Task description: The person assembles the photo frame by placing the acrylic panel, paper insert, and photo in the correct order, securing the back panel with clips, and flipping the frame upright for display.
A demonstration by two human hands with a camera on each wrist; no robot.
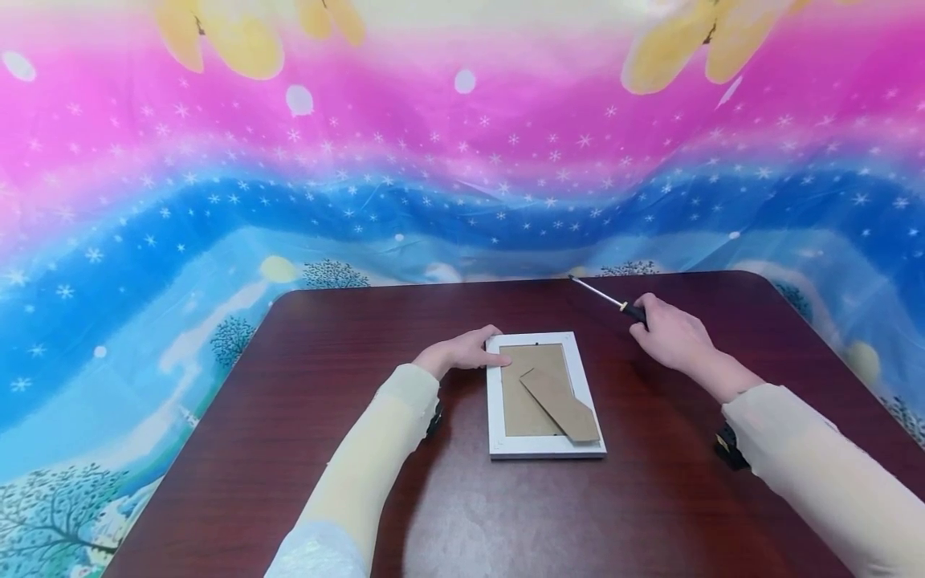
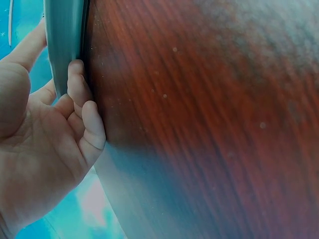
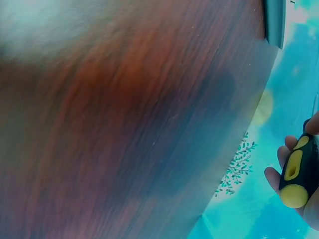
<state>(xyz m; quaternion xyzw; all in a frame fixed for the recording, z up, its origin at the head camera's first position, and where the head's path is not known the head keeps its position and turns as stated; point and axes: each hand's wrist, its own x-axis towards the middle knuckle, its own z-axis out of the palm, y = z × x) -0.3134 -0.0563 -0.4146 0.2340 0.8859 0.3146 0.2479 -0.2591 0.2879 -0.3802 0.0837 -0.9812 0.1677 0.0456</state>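
The picture frame (image 1: 495,401) lies back side up in front of me, around the middle of the counter (image 1: 347,337). My left fingers (image 2: 79,89) grip its upper left side: the thumb rests over the white rim, and others bend in against the edge. Well to the right, my right fingers (image 3: 272,180) are clamped round the handle of the screwdriver (image 1: 633,311), whose shaft points away from me and to the left, its tip close to the counter's far edge in the head view. That tip is apart from the frame.

As for how far along I am, the frame is in place and steadied and the tool is in my grasp; that much is done. The brown backing panel (image 1: 516,401) sits within the rim, and the support leg (image 1: 564,405) lies slantwise across it, its broad end lapping over the lower right of the rim. Dark specks (image 1: 537,344) show at the panel's top and bottom edges, too small for me to tell whether they are fastenings, or loosened ones. I judge that work on the back is left for the screwdriver, though I cannot tell how much of it is already done.
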